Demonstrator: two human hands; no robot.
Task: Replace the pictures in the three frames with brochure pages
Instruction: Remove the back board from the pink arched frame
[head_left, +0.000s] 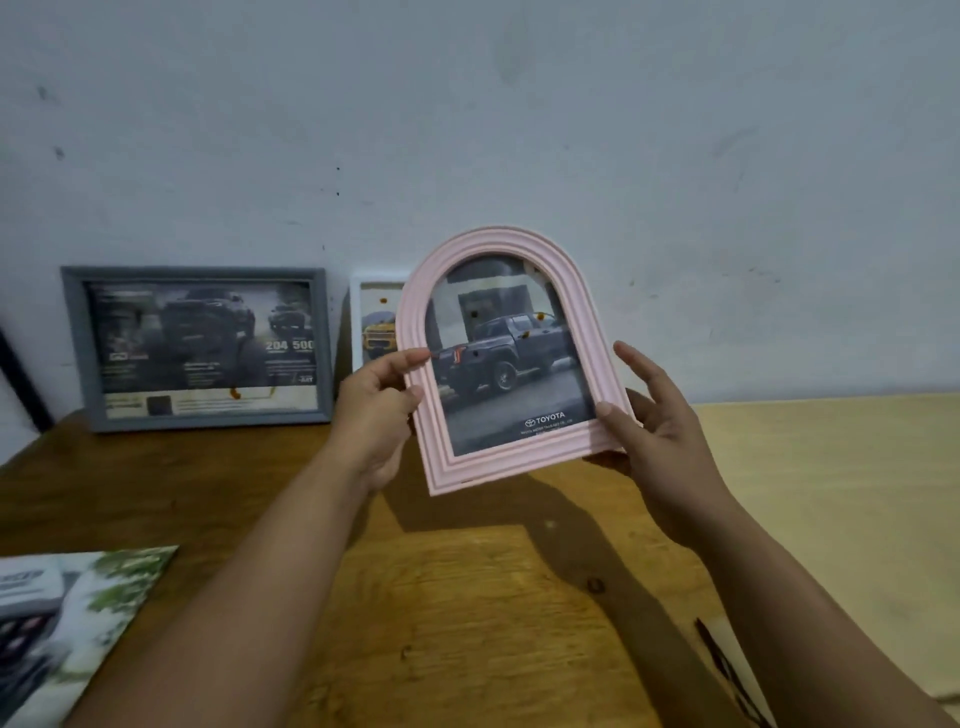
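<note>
Hands: left hand (375, 410) pinches the left rim of the pink arched frame (498, 358), thumb on the front; right hand (660, 436) cups its lower right corner, thumb on the rim, other fingers spread loosely behind. Frame held upright, clear of the table (467, 597), toward the back edge.
Contents: brochure page (506, 364) showing a dark pickup.
Handling, judged: light, rigid moulding; clear front pane likely smooth and easily smudged or cracked. Best held by the rim edges, both sides, off the pane.
Also present: grey frame (200, 348) and white frame (371, 317) leaning at the back edge; brochure (67, 618) at the front left corner.
</note>
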